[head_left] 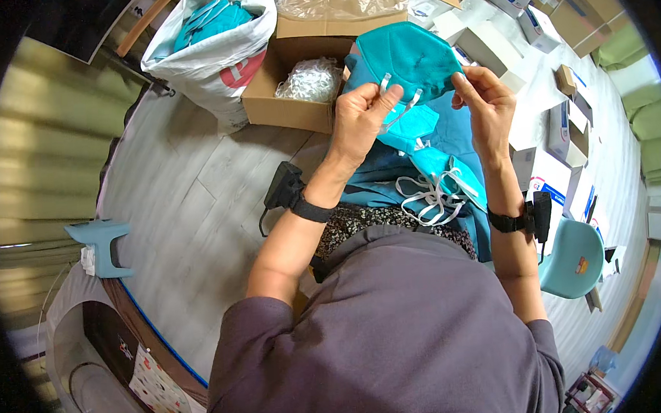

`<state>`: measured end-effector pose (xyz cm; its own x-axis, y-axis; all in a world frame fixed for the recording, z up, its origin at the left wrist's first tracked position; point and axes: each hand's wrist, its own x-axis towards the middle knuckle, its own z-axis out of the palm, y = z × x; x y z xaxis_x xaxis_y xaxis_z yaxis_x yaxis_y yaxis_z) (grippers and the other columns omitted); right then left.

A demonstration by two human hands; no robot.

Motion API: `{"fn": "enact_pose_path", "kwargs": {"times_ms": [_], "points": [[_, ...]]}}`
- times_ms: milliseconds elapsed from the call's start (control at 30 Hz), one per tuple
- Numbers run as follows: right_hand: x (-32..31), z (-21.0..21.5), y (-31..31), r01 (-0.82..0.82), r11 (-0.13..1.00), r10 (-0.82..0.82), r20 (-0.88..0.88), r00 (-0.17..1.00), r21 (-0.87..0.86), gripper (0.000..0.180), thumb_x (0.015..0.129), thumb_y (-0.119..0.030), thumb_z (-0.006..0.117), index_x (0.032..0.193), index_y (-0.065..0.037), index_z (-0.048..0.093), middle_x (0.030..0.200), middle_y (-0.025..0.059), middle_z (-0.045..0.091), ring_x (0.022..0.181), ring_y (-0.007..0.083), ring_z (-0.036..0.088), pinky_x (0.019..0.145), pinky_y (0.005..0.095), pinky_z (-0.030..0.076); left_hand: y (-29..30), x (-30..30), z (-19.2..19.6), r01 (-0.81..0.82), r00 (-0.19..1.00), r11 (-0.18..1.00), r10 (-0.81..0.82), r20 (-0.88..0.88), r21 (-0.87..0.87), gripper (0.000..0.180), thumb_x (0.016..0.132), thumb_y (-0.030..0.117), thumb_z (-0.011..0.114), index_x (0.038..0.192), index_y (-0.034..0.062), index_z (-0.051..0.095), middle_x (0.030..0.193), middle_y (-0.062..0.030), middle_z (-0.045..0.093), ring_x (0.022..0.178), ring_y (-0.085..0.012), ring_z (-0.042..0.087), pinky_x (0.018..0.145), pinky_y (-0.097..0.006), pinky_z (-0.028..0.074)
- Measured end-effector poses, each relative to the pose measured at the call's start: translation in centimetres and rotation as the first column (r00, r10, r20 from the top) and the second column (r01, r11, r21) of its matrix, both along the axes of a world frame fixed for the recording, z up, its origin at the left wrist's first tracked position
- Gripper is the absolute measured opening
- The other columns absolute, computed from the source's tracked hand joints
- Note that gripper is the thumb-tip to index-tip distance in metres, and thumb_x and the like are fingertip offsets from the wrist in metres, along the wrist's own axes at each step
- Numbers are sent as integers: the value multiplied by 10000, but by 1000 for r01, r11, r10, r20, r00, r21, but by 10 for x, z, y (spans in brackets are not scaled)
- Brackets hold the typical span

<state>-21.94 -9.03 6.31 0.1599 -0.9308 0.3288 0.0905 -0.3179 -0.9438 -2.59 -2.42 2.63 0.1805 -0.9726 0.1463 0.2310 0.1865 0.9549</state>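
White sack (245,76) and cardboard box (292,115) ahead of us; one teal mask (405,57) stretched between our two hands.
Largest first: the sack holds teal masks (212,22), the box a pale tangled bundle (310,80), and more masks (460,181) lie across our lap. The mask we are handling is raised above these, beside the box; our left hand (362,119) has its grip closed at the lower edge, our right hand (487,101) pinches the right-hand edge. We cannot tell whether the left grip also catches the white strap (412,103). To handle this well, we would keep the edge lightly taut, pinch outside the cup so it doesn't crease, and check that the small strap ends lie untwisted.
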Motion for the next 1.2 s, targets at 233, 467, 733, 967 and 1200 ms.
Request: {"fn": "enact_pose_path", "kwargs": {"times_ms": [233,467,733,967,1200], "points": [[-3,-4,-6,-6,993,1,35,999,116,179,882,-110,720,976,40,699,772,34,660,600,78,553,543,224,436,11,-3,5,159,951,987,-161,262,26,173,893,156,725,819,0,738,619,80,547,598,2,417,494,-218,294],[-37,-54,-33,196,896,-208,-11,978,398,162,862,-153,714,893,4,692,664,1,591,529,76,512,514,252,449,41,31,54,297,948,877,-320,4,-378,249,912,197,687,808,-26,727,753,-62,648,672,-77,502,611,-228,382],[-40,-76,-21,139,800,-79,-126,989,584,155,840,-191,705,858,-40,674,673,-4,564,559,88,515,538,261,462,23,17,40,293,873,939,-339,-351,-179,356,960,282,635,1091,-48,663,643,41,477,574,-64,414,548,-209,329],[-42,-64,-2,167,937,-333,-643,689,-306,364,867,-226,676,1191,-68,626,925,53,660,633,103,559,591,286,495,16,-4,33,367,895,930,-347,-280,20,316,971,237,606,1020,-67,679,569,96,351,491,-7,245,459,-203,194],[-8,7,22,-565,796,586,-42,809,217,256,985,-260,601,1063,-27,674,774,-40,605,640,33,485,533,211,419,21,-5,31,462,877,877,-431,-215,128,240,958,199,596,938,-18,695,579,91,433,481,9,272,451,-181,208]]}}
